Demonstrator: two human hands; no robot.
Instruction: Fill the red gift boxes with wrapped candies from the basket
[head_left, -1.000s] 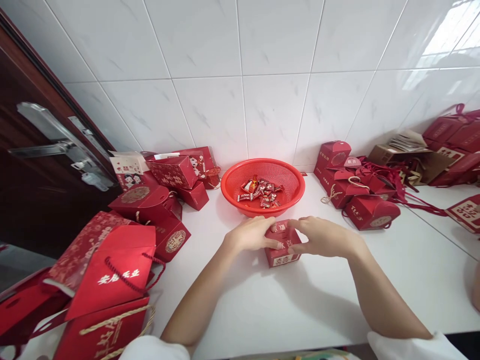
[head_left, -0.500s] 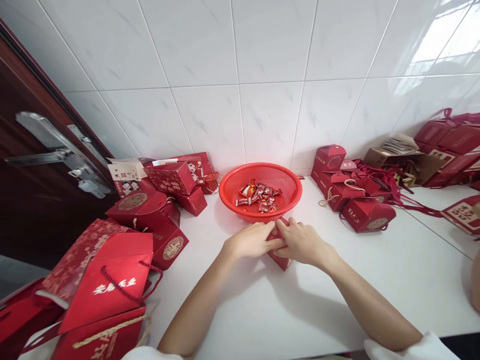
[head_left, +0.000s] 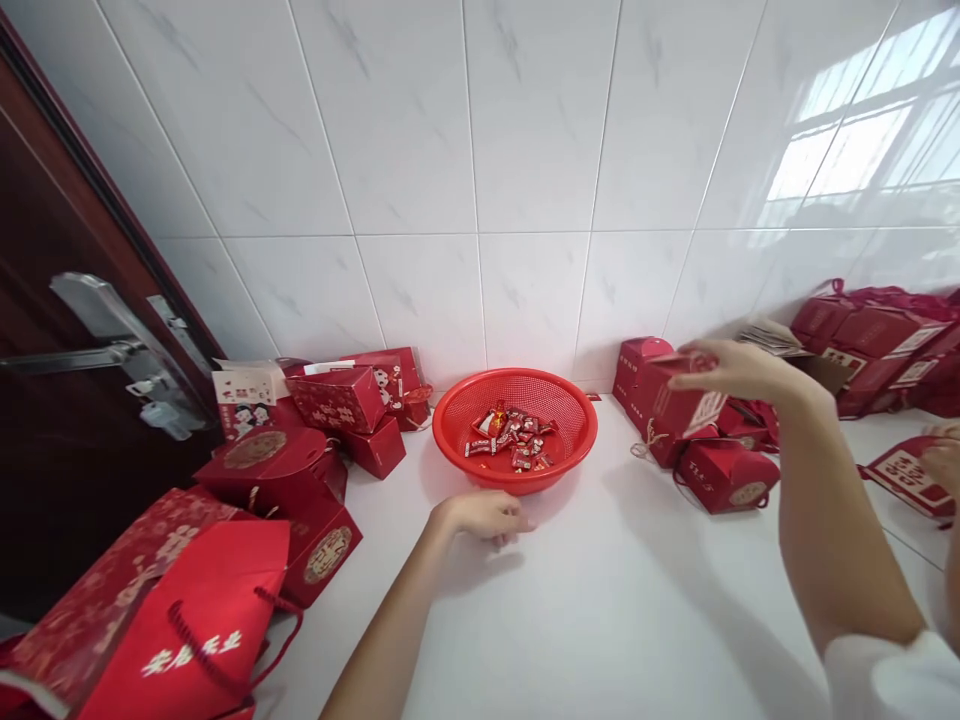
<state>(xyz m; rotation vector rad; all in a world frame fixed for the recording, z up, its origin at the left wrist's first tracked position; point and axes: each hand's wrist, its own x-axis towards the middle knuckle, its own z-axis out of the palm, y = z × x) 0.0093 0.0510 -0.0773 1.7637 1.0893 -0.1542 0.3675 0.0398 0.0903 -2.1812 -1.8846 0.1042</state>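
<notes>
My right hand (head_left: 739, 370) holds a small red gift box (head_left: 679, 400) by its top, in front of and above a group of red boxes at the right. The box is tilted and hides part of the boxes behind it. My left hand (head_left: 486, 515) hovers over the white table just in front of a red plastic basket (head_left: 517, 482). Its fingers are loosely bent and apart, with nothing in them. Several small wrapped candies (head_left: 517, 437) lie in the basket.
Red gift boxes and bags (head_left: 217, 590) crowd the left side, by a dark door with a metal handle (head_left: 90, 355). At the right are a red box with a cord (head_left: 727, 475) and stacked boxes (head_left: 877, 340). Another person's hand (head_left: 943, 460) is near a flat red box (head_left: 907, 475).
My right hand has carried the small red box from in front of the basket to the boxes at the right. My left hand has let go and stayed near the basket.
</notes>
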